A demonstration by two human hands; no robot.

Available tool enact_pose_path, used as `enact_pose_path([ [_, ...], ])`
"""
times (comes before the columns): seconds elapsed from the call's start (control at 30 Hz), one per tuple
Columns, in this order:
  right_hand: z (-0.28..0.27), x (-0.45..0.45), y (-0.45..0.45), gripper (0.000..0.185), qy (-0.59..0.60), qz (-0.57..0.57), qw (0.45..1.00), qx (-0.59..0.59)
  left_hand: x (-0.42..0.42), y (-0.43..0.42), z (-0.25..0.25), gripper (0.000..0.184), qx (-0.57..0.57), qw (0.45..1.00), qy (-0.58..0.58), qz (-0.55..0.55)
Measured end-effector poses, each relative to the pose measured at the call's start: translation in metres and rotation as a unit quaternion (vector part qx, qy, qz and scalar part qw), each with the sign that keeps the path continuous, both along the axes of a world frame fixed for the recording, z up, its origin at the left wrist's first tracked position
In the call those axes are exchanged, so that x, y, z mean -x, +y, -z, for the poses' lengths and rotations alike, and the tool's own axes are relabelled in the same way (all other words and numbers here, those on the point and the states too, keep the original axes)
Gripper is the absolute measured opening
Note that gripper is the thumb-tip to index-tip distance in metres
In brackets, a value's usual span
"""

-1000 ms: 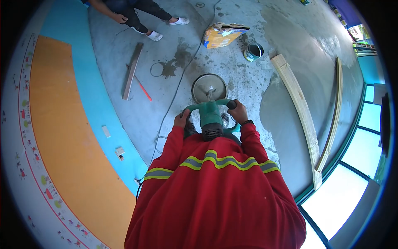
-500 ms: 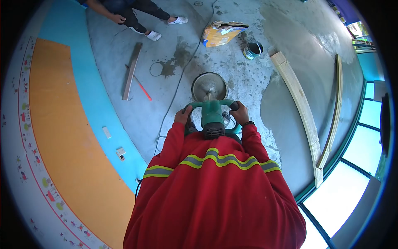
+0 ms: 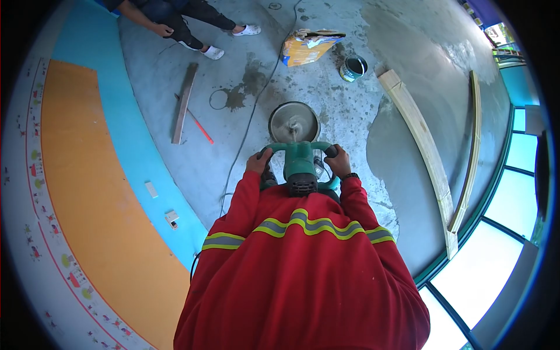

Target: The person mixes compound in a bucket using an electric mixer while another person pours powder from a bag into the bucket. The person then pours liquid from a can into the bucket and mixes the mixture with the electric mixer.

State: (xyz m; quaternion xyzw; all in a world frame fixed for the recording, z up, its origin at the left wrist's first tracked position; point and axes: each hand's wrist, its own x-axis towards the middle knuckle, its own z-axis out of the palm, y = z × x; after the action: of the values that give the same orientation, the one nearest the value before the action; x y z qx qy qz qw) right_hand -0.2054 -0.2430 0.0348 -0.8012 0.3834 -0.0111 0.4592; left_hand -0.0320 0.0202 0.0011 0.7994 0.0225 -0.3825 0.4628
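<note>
A green handheld power mixer [image 3: 300, 160] is held upright in front of my red sleeves, its black vented motor end towards me. My left hand [image 3: 258, 162] is wrapped round its left handle. On the opposite handle, my right hand [image 3: 338, 161] is closed, with a dark watch at the wrist. The mixer's shaft runs down into a round bucket [image 3: 294, 121] of grey mix on the floor. The mixing end is hidden inside the mix.
A torn bag [image 3: 309, 48] and a dark pail [image 3: 353, 68] stand beyond the bucket. Wooden planks [image 3: 417, 137] lie over smooth wet screed at right. At left are a board [image 3: 185, 105] and a red-handled tool [image 3: 202, 130]. A cable [image 3: 252, 111] crosses the floor. Another person [image 3: 192, 26] sits at upper left.
The view has shifted slightly. Both hands stay on the mixer handles, and the shaft's place in the bucket looks slightly different.
</note>
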Motion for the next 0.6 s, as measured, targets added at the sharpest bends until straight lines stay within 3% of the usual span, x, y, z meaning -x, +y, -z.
enact_pose_path([
  [0.43, 0.001, -0.006, 0.000, 0.040, 0.012, -0.004, 1.000, -0.005, 0.002, 0.009, 0.013, 0.065, 0.019, 0.998, 0.045, -0.033],
  [0.6, 0.002, -0.007, -0.001, 0.042, 0.000, -0.012, 1.000, 0.001, 0.003, 0.009, 0.015, 0.067, 0.006, 0.999, 0.011, -0.031],
])
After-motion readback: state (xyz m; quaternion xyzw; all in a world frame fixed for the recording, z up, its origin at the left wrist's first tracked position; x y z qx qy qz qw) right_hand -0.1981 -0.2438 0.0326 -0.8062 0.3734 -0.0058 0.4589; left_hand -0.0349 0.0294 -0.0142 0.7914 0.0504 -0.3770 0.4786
